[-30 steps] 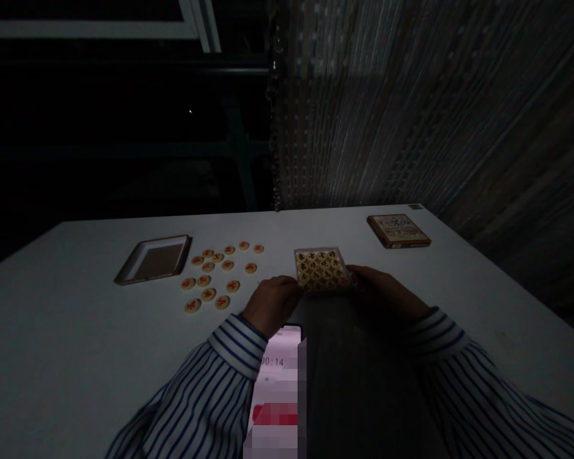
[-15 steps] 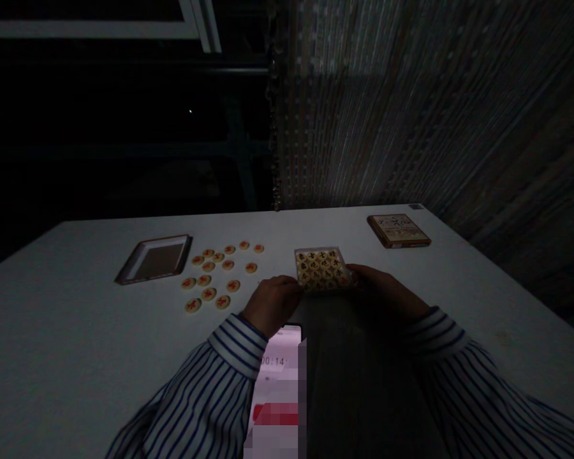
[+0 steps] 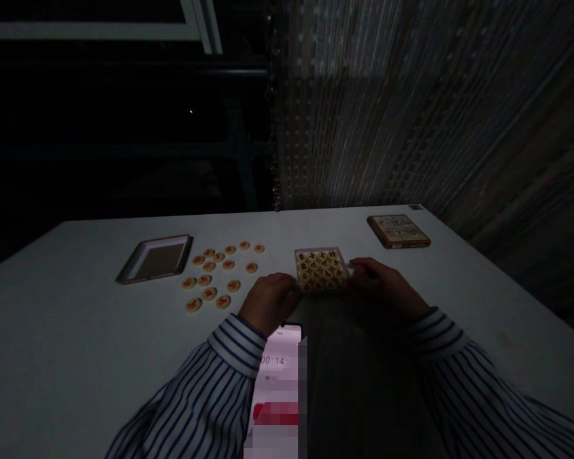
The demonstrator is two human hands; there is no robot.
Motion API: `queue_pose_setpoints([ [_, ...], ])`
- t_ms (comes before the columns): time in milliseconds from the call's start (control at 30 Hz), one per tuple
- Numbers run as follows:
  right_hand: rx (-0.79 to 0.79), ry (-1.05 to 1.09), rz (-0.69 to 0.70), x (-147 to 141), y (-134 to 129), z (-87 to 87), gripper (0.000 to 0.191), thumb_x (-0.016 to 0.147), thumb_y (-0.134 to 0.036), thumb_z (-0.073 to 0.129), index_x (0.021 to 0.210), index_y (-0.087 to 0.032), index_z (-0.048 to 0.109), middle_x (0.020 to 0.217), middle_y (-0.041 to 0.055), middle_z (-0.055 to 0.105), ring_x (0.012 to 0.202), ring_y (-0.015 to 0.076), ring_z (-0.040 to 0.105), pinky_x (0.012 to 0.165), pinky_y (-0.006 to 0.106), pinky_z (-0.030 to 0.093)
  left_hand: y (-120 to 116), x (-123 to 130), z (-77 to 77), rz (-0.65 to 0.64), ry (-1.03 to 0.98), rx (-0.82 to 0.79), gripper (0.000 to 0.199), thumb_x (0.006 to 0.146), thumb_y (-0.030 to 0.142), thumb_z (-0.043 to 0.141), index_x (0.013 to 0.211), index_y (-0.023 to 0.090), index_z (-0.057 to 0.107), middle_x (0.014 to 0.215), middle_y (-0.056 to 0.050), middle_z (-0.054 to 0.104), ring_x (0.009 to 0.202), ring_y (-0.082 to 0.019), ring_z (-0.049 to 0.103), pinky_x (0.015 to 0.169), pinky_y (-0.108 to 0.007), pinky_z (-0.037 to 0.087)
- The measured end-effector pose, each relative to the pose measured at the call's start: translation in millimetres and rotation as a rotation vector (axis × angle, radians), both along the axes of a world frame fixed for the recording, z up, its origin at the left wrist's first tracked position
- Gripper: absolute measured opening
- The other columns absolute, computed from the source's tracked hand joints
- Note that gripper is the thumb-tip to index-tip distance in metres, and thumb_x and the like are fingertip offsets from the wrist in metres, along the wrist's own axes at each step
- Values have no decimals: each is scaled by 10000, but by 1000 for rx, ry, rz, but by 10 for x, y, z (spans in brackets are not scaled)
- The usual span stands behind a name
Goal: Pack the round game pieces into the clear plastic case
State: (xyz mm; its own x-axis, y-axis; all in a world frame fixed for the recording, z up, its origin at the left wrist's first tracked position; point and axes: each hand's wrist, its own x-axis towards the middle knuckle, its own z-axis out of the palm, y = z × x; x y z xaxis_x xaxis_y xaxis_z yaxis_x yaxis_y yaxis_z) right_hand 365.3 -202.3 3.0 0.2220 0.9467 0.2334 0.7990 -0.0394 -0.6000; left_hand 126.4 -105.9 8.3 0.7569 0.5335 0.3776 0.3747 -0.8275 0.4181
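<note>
A small square box (image 3: 316, 249) in front of me holds rows of round Chinese chess pieces (image 3: 321, 271) with black characters. My left hand (image 3: 272, 301) has its curled fingers at the near left corner of the box. On the other side, my right hand (image 3: 385, 288) is bent around the right edge, its thumb lost in shadow. Loose Chinese chess pieces with red characters (image 3: 209, 294) lie scattered on the white table (image 3: 90, 357), left of the box.
A shallow open tray or lid (image 3: 124, 275) lies at the left. A closed box with a printed cover (image 3: 398, 229) sits at the back right. Below my left wrist is a lit phone (image 3: 278, 347) showing a timer. A bead or string curtain (image 3: 363, 115) hangs behind the table.
My right hand's fingers have shifted slightly at the right edge of the box, and my left fingers have moved a little. The box and loose pieces stay in place.
</note>
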Motion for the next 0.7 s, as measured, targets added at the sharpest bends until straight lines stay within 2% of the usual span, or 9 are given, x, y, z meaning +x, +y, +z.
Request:
queue_pose_setpoints([
  [200,67,-34,-48,-31,-19,88,265,777,-365,488,933,-169,572,745,30,616,662,147,562,610,271,448,31,-42,3,56,-40,5,151,796,238,480,834,175,612,852,-45,647,810,-163,585,758,-314,454],
  [467,146,7,-58,-34,-17,92,226,784,-346,478,863,-169,595,771,46,639,680,160,580,582,274,455,90,-124,13,117,-78,48,128,788,221,484,818,177,599,833,-40,648,798,-163,589,751,-312,455],
  [700,190,15,-97,-38,-16,76,209,783,-337,489,846,-172,601,794,43,635,719,162,574,618,277,449,157,-223,51,171,-70,72,146,797,231,471,820,173,603,817,-42,643,802,-163,580,751,-313,450],
])
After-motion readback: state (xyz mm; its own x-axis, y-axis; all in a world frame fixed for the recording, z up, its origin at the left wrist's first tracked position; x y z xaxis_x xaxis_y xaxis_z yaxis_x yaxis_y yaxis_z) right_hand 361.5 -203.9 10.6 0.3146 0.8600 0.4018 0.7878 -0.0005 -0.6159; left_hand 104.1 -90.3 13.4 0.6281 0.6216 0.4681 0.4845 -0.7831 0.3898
